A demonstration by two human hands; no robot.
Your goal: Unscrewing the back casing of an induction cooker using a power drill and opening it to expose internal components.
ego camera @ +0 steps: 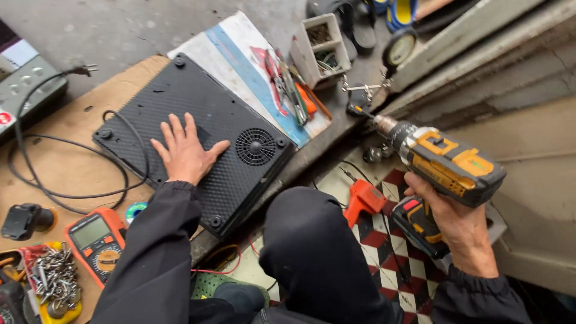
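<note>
So the big flat black textured plastic appliance [198, 132] is lying bottom-up with its round fan grille showing, half on the brown cardboard sheet [66, 174] and half on a white and blue board, and the left hand [185, 151] is pressed flat on it, fingers spread, gripping nothing. Off to the right, well clear of it, the right hand [453, 225] is wrapped tight around the handle of a yellow and grey cordless drill [444, 162], bit pointing up-left. Down at the bottom left there's an orange handheld multimeter [96, 240] sitting on the cardboard.
</note>
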